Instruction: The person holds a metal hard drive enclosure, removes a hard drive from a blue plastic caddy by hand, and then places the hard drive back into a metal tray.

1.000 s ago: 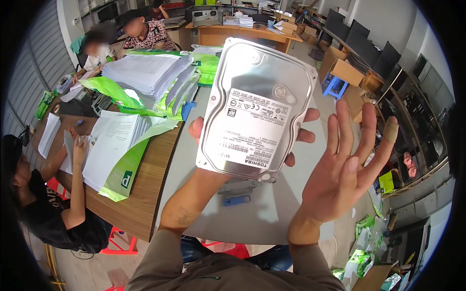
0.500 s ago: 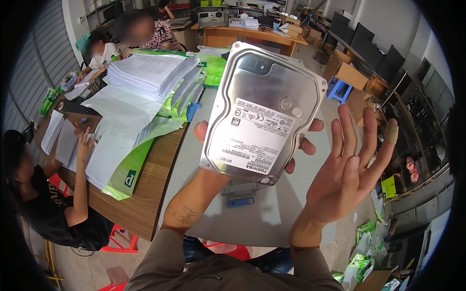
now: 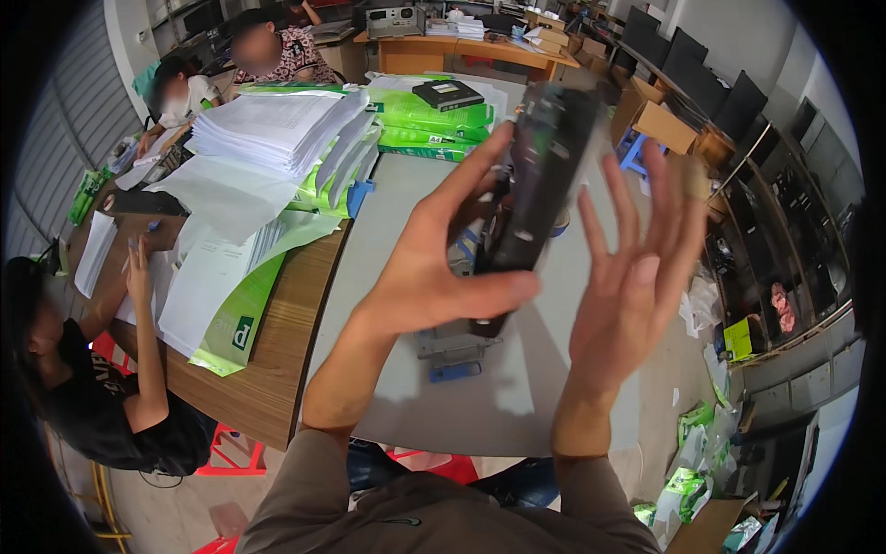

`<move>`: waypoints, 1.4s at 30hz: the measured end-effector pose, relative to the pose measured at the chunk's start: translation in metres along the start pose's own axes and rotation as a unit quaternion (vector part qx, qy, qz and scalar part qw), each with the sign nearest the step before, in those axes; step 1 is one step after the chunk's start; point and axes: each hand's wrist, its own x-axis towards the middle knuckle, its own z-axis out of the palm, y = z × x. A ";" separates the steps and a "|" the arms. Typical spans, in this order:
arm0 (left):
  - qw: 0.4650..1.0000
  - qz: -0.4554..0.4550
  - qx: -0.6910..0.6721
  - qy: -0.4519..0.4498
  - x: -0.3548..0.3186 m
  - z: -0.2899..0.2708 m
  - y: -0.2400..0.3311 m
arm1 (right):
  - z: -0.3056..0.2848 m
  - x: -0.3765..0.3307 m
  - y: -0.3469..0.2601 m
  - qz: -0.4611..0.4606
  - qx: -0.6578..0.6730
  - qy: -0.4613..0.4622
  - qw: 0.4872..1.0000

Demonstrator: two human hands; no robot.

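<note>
While the hard drive is held edge-on above the grey surface, it is grasped by the left hand, thumb below and fingers behind. The right hand is kept open beside it, touching nothing. A firm grip on the edges is advised. Paper stacks and a small metal part lie below.

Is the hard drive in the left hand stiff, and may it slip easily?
Probably stiff: the hard drive keeps its flat shape while the left hand pinches only its lower part. It may slip, since its casing looks smooth. The open right hand waits beside it.
</note>
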 end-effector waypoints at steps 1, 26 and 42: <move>0.977 0.118 0.172 0.032 0.002 0.004 -0.006 | 0.001 0.000 0.005 0.026 0.013 -0.006 1.000; 0.984 0.128 0.127 0.002 -0.007 0.021 0.003 | -0.013 0.004 0.019 0.180 0.253 0.152 0.939; 0.941 0.228 0.240 -0.070 -0.012 0.045 0.000 | -0.037 0.004 0.039 0.376 0.466 0.097 0.795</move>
